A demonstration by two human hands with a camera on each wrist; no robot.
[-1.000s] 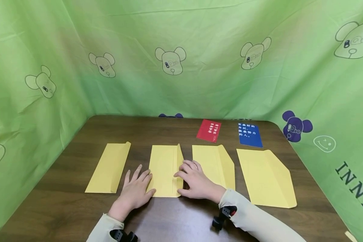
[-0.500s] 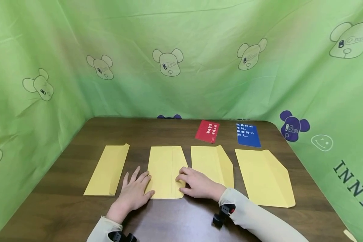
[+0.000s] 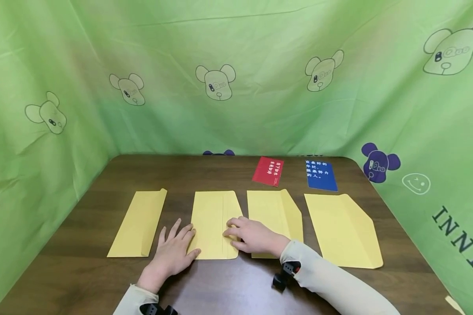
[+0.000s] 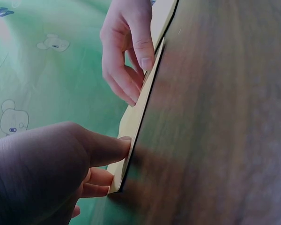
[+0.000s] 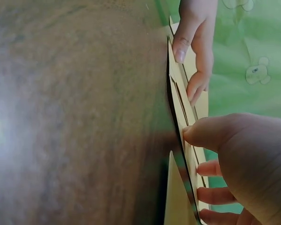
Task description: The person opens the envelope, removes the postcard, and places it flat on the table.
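A yellow paper envelope [image 3: 208, 225], second from the left in the head view, lies between both hands with its flap folded out nearly flat on the right. My left hand [image 3: 171, 253] rests with spread fingers on its left edge, thumb near the lower corner. From the right, my right hand [image 3: 256, 237] presses its fingertips on the flap beside the crease. In the right wrist view the right thumb [image 5: 203, 131] touches the paper and the other fingers meet it farther along. The left wrist view shows the left thumb [image 4: 112, 149] on the envelope's edge.
Another yellow envelope [image 3: 134, 227] lies at the left, its flap raised. Two more, a middle-right envelope [image 3: 265, 210] and a far-right envelope [image 3: 339, 227], have flaps outward. A red card [image 3: 268, 171] and a blue card [image 3: 321, 176] lie behind. Green printed cloth [image 3: 173, 122] surrounds the brown table [image 3: 82, 271].
The second envelope's flap, standing up a second ago, has come down to the right and lies nearly flat. My right hand shifted slightly over it; the left hand stayed on the edge.
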